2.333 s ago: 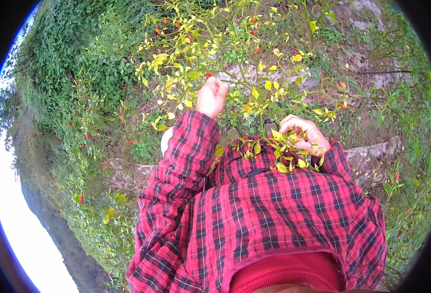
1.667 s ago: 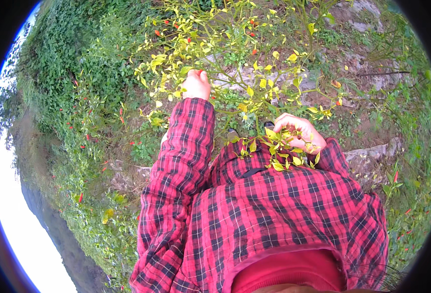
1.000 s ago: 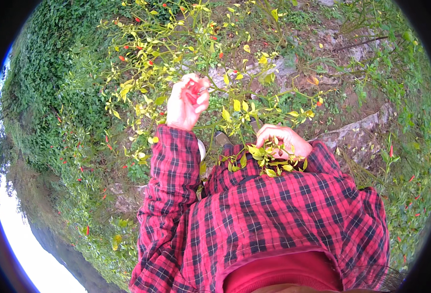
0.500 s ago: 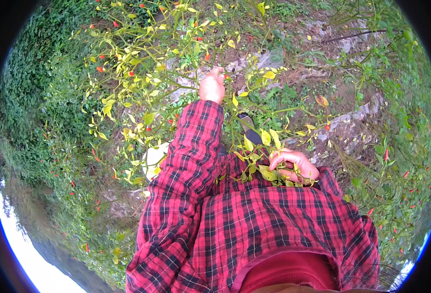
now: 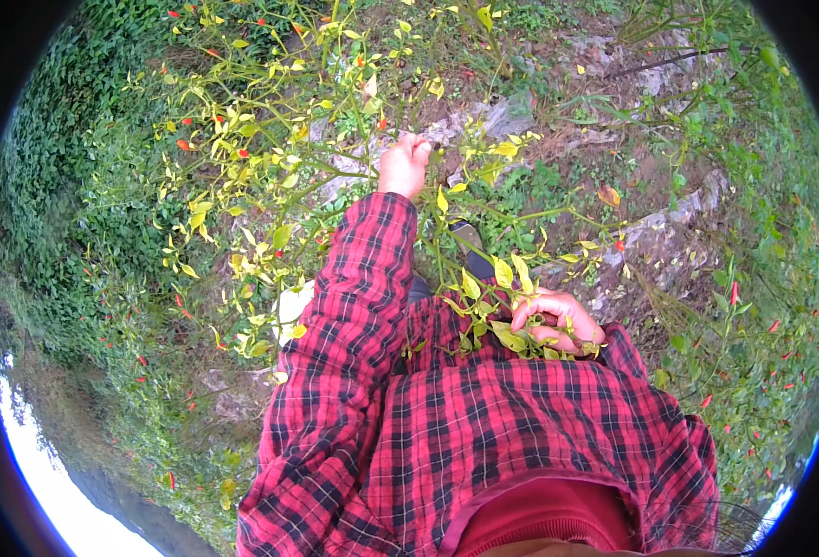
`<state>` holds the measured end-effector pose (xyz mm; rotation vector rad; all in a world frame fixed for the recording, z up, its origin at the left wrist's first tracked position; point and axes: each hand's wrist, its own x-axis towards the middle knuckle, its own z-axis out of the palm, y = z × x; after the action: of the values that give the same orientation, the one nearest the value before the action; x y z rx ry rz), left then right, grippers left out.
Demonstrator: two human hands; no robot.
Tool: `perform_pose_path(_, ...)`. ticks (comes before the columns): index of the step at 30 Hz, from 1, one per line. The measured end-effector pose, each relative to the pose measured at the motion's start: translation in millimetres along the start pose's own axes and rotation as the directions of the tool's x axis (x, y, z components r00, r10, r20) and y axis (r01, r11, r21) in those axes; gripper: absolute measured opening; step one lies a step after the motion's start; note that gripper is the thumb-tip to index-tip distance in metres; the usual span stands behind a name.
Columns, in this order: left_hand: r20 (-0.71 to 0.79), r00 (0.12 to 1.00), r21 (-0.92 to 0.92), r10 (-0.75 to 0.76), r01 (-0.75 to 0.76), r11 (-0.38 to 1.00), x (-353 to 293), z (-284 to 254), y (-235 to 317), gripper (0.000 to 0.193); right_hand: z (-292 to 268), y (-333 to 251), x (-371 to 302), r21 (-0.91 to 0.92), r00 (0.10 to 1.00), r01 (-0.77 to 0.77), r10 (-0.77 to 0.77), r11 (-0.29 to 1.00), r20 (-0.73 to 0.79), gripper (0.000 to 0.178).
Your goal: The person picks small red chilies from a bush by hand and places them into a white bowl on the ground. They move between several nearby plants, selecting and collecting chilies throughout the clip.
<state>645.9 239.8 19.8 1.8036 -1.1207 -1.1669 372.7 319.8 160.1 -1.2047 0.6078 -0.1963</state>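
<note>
A chili plant [image 5: 284, 121] with yellow-green leaves and small red and orange peppers spreads in front of me. My left hand [image 5: 404, 167] reaches into its middle, closed, fingertips pressed together; whatever they pinch is hidden. Just beyond it a small red pepper [image 5: 382, 123] hangs from a twig. My right hand [image 5: 565, 325] is close to my body, its fingers curled around a leafy chili branch [image 5: 511, 336]. Leaves partly cover that palm, so I cannot tell whether it also holds peppers.
Behind my left forearm a white rounded object [image 5: 293, 311] shows in part. My shoe [image 5: 468, 236] stands below the branches. Torn plastic sheeting [image 5: 683, 218] lies on the soil. More chili plants with red peppers [image 5: 734, 293] grow at the right, and dense green foliage [image 5: 66, 167] at the left.
The plant's upper branches have shifted slightly left in view. My left hand has turned a little, and a red spot beside its fingers no longer shows. The right hand has hardly moved.
</note>
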Motion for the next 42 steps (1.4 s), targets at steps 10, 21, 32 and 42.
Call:
perform_pose_path(10, 0.225, 0.974, -0.909, -0.037, 0.223, 0.352, -27, -51, 64, 0.01, 2, -3, 10, -0.02, 0.998, 0.057, -0.057, 0.998, 0.009, 0.015)
perform_pose_path(21, 0.054, 0.998, 0.547, -0.037, 0.001, 0.837, -24, -16, 24, 0.027, -1, -9, 15, -0.062, 0.996, 0.075, -0.072, 0.995, 0.045, 0.012)
perform_pose_path(32, -0.062, 0.991, 0.712, 0.115, -0.036, 0.701, -15, -17, 4, 0.024, 9, -20, 15, -0.043, 0.984, 0.175, -0.174, 0.984, 0.03, 0.012)
perform_pose_path(42, 0.18, 0.984, -0.639, -0.008, 0.123, 0.759, -37, -43, 76, 0.022, -6, -24, 33, -0.04, 0.98, 0.195, -0.192, 0.98, 0.056, 0.012)
